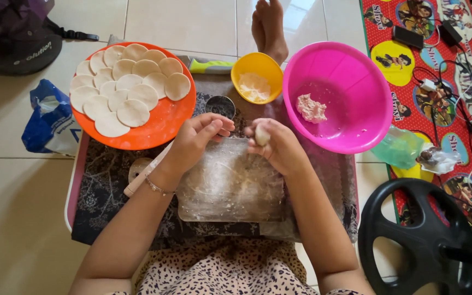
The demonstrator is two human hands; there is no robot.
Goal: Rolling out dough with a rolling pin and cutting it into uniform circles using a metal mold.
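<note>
Right hand [279, 146] fingers [253, 131] pinch dough ball [262, 136]; left hand [195, 141] beside.

Pale tiled floor [192, 22], red patterned mat [411, 82]

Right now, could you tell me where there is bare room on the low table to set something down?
The clear board is free below both hands. The dark cloth beneath the orange plate is bare. Crowded: the far edge, with the yellow bowl, metal cutter and pink bowl.
</note>
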